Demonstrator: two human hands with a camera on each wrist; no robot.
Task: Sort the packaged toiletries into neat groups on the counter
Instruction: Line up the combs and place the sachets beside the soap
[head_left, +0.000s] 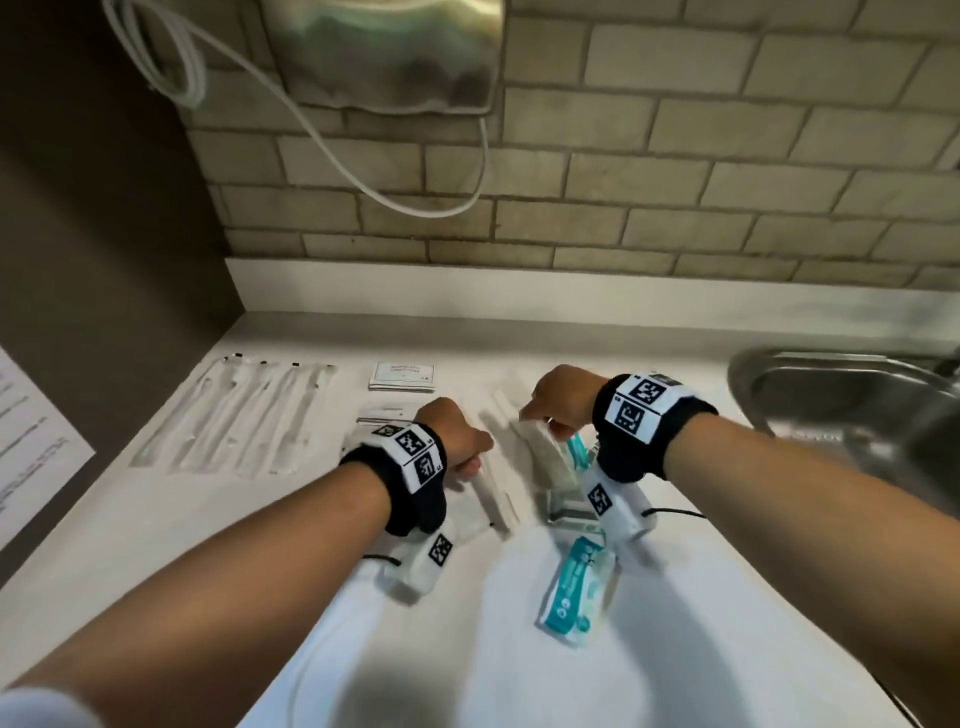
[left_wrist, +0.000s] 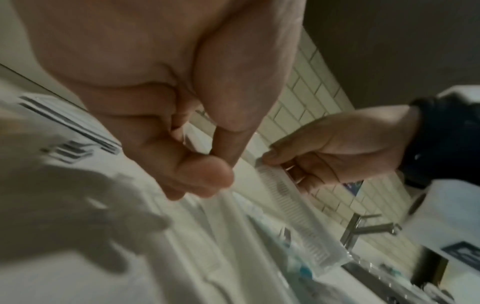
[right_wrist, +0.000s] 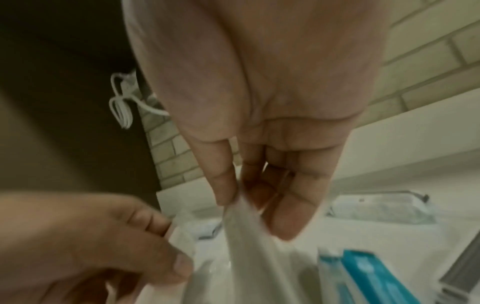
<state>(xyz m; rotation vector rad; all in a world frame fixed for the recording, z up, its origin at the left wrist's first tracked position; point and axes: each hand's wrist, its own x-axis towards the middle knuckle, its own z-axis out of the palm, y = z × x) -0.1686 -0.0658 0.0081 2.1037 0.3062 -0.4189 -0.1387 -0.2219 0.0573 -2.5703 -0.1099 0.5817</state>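
The right hand (head_left: 556, 395) pinches the top end of a wrapped comb (left_wrist: 293, 207), thumb and fingers closed on the clear plastic sleeve. From that pinch the comb's long axis hangs down and back toward the person, with its lower end over the loose pile beneath. Its fine ribbed teeth show through the thin, glossy film.

The left hand (head_left: 457, 441) sits just beside the right, slightly nearer the person, and its thumb and fingers are curled onto a long white packet (head_left: 493, 493). That packet's long axis also runs from the grip toward the person, so the two pieces lie almost parallel and close together. The film on it looks soft and crinkly, so I judge it will flex rather than slide stiffly.

Below the right grip lie two teal and white packets (head_left: 574, 587), flat and slick. Far to the left of the left hand, a row of long clear-wrapped sticks (head_left: 244, 415) lies side by side, already grouped. Just beyond the left hand sits a small stack of flat white sachets (head_left: 402, 375). All rest on the smooth white counter (head_left: 363, 649).

The coming move seems to turn on separating the comb from its neighbour. The right hand is nearer the unsorted pile, the left nearer the finished groups.
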